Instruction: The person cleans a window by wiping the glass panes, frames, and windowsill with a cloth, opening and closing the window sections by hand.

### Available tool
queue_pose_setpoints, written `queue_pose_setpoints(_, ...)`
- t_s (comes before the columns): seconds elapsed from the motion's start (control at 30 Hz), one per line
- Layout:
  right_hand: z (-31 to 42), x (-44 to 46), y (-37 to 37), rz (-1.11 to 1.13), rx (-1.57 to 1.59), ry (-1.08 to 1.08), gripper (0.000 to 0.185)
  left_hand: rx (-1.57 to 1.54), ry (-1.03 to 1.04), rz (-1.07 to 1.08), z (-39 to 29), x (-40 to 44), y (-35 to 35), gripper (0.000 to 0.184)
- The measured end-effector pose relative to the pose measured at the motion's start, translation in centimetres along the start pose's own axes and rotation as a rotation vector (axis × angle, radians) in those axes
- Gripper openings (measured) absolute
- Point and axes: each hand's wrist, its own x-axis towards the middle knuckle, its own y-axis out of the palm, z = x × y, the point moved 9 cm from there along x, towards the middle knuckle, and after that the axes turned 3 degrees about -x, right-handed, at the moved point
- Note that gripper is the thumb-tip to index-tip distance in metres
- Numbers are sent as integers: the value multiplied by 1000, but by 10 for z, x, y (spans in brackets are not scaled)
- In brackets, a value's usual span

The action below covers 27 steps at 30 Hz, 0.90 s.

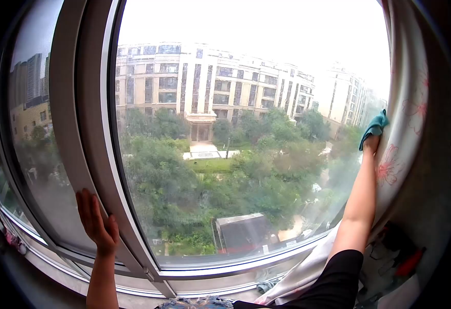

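At the right edge of the window pane (246, 170), beside the curtain (406, 98), grasps a teal cloth (375, 126) with the right hand (371, 143); rests the empty left hand (98, 224) against the frame (85, 129). Expect light, limp fabric, best bunched under the palm.

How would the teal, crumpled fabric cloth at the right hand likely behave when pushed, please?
The teal cloth would probably flop, as it creases around the right hand. Hardly larger than that hand, it is likely light.
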Motion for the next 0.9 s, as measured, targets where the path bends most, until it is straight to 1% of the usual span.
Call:
queue_pose_setpoints(0.07,-15,-22,-43,-108,-446,20,58,-5,-1,0,-1,2,3,57)
queue_pose_setpoints(0.1,-17,-29,-53,-143,-658,36,61,2,1,4,-2,3,3,57)
queue_pose_setpoints(0.13,-18,-35,-57,-167,-800,65,63,12,-1,10,-1,1,2,56)
queue_pose_setpoints(0.2,-17,-42,-60,-210,-940,123,68,-34,-3,11,-1,1,4,57)
queue_pose_setpoints(0.3,-1,-41,-37,-279,-1104,214,76,-63,-29,29,-1,2,2,57)
queue_pose_setpoints(0.4,29,-32,26,-321,-1298,280,85,-99,-24,22,0,3,1,54)
queue_pose_setpoints(0.43,45,-29,65,-308,-1322,203,88,-111,-22,25,0,3,2,53)
queue_pose_setpoints(0.47,65,-32,113,-285,-1304,72,91,-112,-21,27,0,4,1,53)
queue_pose_setpoints(0.5,100,-49,176,-269,-1287,-125,89,-139,-10,40,1,2,3,56)
queue_pose_setpoints(0.57,170,-97,309,-220,-1272,-518,86,-154,6,27,0,4,2,55)
queue_pose_setpoints(0.63,226,-149,417,-105,-1035,-890,79,-161,-4,21,1,4,2,52)
queue_pose_setpoints(0.67,257,-182,468,-24,-987,-982,77,-170,-16,11,3,4,3,50)
queue_pose_setpoints(0.7,275,-211,507,-53,-902,-1020,75,-171,-12,21,3,3,4,50)
queue_pose_setpoints(0.73,294,-243,549,-6,-1055,-1085,70,-149,-5,15,4,2,4,51)
queue_pose_setpoints(0.77,312,-275,575,-3,-1064,-1074,70,-128,3,9,3,3,3,51)
queue_pose_setpoints(0.8,326,-307,604,96,-1022,-1076,59,-136,-5,10,3,4,2,51)
queue_pose_setpoints(0.83,332,-333,625,193,-979,-1076,49,-141,2,19,3,4,2,51)
queue_pose_setpoints(0.9,344,-375,628,139,-815,-1183,49,-116,30,35,2,2,3,53)
